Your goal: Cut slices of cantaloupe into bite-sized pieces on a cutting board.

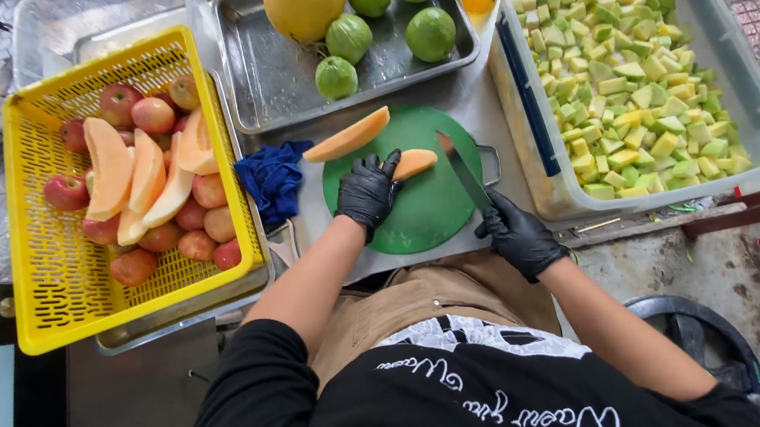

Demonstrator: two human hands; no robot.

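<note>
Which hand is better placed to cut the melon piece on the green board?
Probably the right hand: its grip already holds the knife, blade lying on the green board beside the melon piece. The left hand rests on that piece, steadying it.

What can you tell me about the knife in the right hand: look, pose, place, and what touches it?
The knife has a long, narrow, dark-looking blade, likely metal. Its handle is hidden inside the black-gloved right hand, which grips it. The blade slants up and left from the hand, tip over the round green cutting board near its right edge. It sits clear of the orange melon piece under the left hand. Whether the blade rests on the board cannot be told.
</note>
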